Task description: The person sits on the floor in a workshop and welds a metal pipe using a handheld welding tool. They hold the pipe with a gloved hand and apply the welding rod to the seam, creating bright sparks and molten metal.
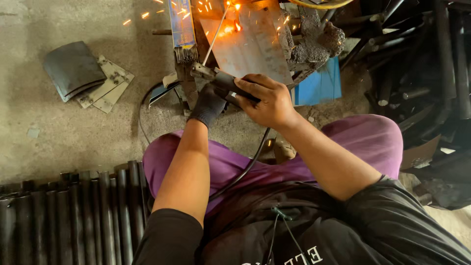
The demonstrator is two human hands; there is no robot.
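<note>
A dusty concrete floor [73, 132] is seen. A welding rod holder [223, 81] is gripped tightly by the bare right hand [267, 100] and steadied by the gloved left hand [208, 104]. Sparks fly at the steel plate [248, 49], upper middle; the weld looks unfinished.

The left hand [208, 104] wears a dark grey glove; the right hand [269, 102] is bare. The electrode holder [223, 81] is black with a dull grey metal head, and its cable [245, 169] is black. Orange sparks [230, 19] fly over a rusty brown steel plate [250, 49]. The trousers [368, 137] are purple, the shirt [314, 230] black with white lettering. A bright blue sheet [321, 83] lies on the pale grey concrete floor [73, 127], and the tubes [73, 216] are black.
</note>
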